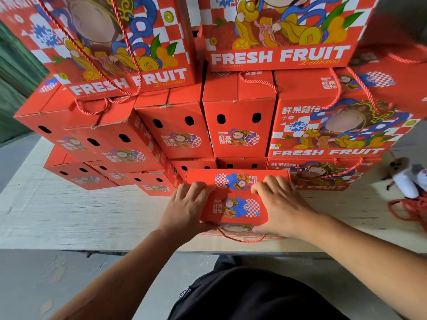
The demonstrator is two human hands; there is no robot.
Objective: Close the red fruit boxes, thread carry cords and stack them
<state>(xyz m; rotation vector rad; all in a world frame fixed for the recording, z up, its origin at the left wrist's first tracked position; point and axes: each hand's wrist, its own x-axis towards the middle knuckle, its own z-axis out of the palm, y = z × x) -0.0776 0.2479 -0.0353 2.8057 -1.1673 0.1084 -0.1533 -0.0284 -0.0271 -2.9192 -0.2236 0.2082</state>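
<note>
Red fruit box pressed shut at the near edge of the worktop.

The red fruit box [235,199] is set on the pale worktop [80,215], directly in front of the person. Its top flaps are held down by both hands: the left hand [187,204] is laid over the left end with the fingers bent over the flap edge, and the right hand [279,204] is spread flat over the right end (thumb at the near side). A red carry cord [240,237] is seen looping out below the near face. A bundle of loose red cords [409,210] lies to the right. Behind, the stacked boxes [208,125] are piled in several tiers.
</note>
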